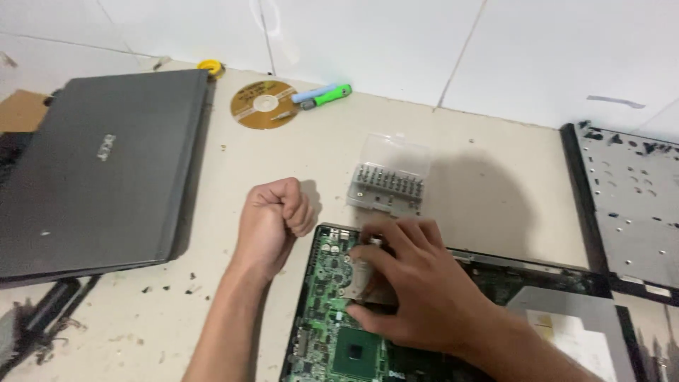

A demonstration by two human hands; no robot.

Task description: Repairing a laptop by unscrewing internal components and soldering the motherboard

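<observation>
An opened laptop base with a green circuit board (327, 311) lies at the bottom centre. My right hand (417, 283) rests on the board, fingers curled around a small grey metal part (359, 277) near the board's upper edge. My left hand (272, 218) is a closed fist on the beige tabletop, just left of the board's top corner, with nothing visible in it. A clear plastic case of screwdriver bits (390, 177) stands just beyond both hands.
A shut grey laptop (99, 170) fills the left side. A gold disc (263, 105), a green and a pale blue tool (324, 95) and a yellow tape roll (212, 67) lie near the white wall. A removed dark laptop panel (629, 205) sits at the right.
</observation>
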